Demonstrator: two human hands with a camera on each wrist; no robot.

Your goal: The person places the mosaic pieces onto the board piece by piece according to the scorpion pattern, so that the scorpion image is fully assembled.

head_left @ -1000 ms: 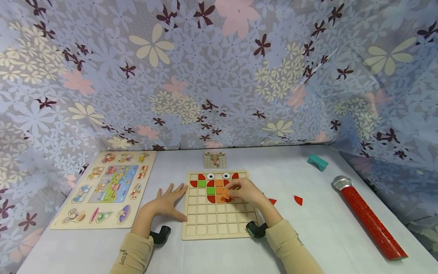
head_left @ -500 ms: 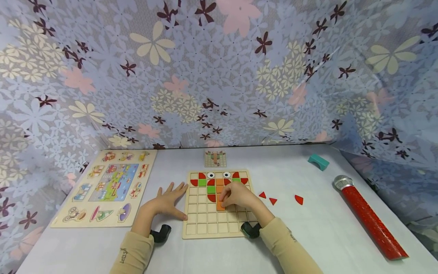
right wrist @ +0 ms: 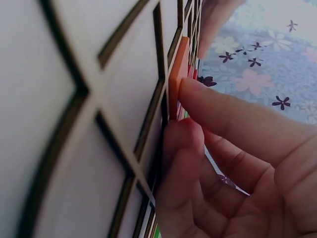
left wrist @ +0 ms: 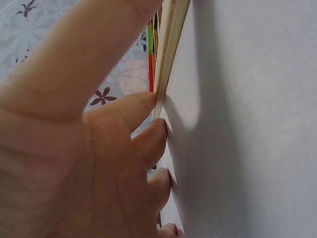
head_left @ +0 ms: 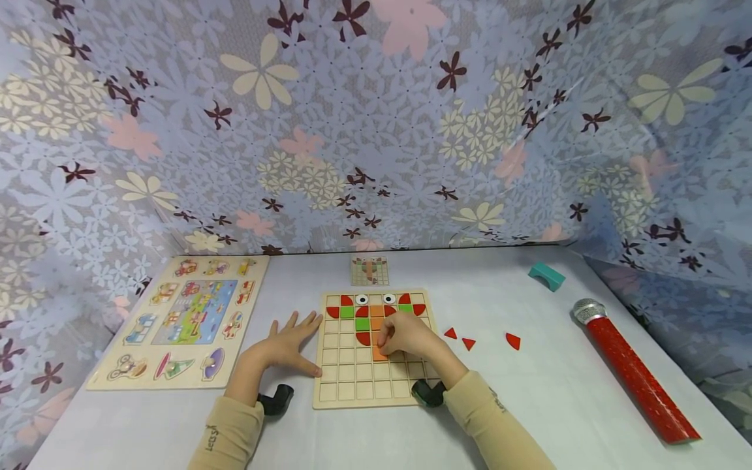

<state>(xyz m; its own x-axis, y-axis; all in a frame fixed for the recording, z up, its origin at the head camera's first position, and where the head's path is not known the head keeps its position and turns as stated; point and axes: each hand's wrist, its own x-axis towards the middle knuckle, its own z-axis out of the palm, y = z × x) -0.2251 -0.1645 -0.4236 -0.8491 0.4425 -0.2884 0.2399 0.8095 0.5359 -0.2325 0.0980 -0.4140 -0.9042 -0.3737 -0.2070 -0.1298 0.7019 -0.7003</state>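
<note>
A square wooden grid board (head_left: pixel 346 375) lies flat in the middle of the table. Red, green and orange pieces fill part of its upper cells, below two round eye pieces (head_left: pixel 361 300). With thumb and fingers, my right hand (head_left: pixel 408 336) pinches an orange square tile (right wrist: pixel 179 69) at a cell in the central orange column; part of that column is hidden behind the hand. My left hand (head_left: pixel 284 352) lies with fingers spread at the board's left side. In the left wrist view, its fingertips (left wrist: pixel 157 124) are right at the board's edge.
Beyond the board is a small pattern card (head_left: pixel 369 271). Several loose red pieces lie to the right, including a quarter-round one (head_left: pixel 513 341). A teal arch block (head_left: pixel 547 277) and a red toy microphone (head_left: pixel 634 375) are farther right. On the left sits a picture puzzle board (head_left: pixel 138 372).
My right hand has come down and left over the board, bringing the orange tile to a lower cell. Green and red pieces at upper right are uncovered. My left hand stays put.
</note>
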